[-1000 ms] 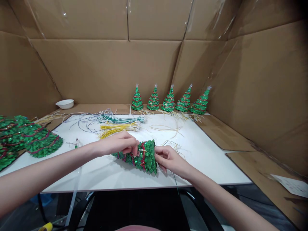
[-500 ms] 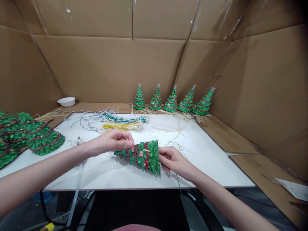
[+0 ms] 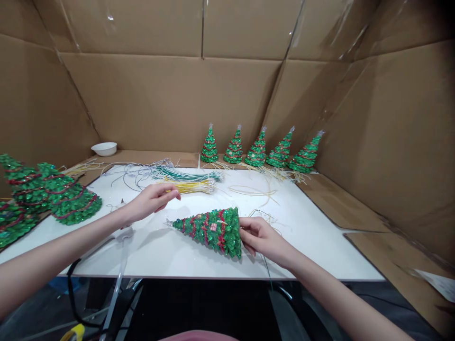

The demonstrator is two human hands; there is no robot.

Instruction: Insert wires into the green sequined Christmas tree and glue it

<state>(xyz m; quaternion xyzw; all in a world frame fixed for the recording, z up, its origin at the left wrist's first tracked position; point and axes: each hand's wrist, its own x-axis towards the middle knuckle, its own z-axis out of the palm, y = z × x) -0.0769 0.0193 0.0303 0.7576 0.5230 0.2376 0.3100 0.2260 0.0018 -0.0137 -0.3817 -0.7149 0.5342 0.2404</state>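
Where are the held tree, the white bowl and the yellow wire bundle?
held tree (image 3: 209,231), head view, middle of its green body
white bowl (image 3: 104,148), head view, its outer wall
yellow wire bundle (image 3: 194,186), head view, middle of the strands

No writing to read anywhere here. The cardboard walls (image 3: 170,99) carry no print or labels, and the white board (image 3: 313,237) is bare of marks. A sheet of paper (image 3: 439,283) at the far right edge may carry some faint print, but it's too small and blurred to make out.
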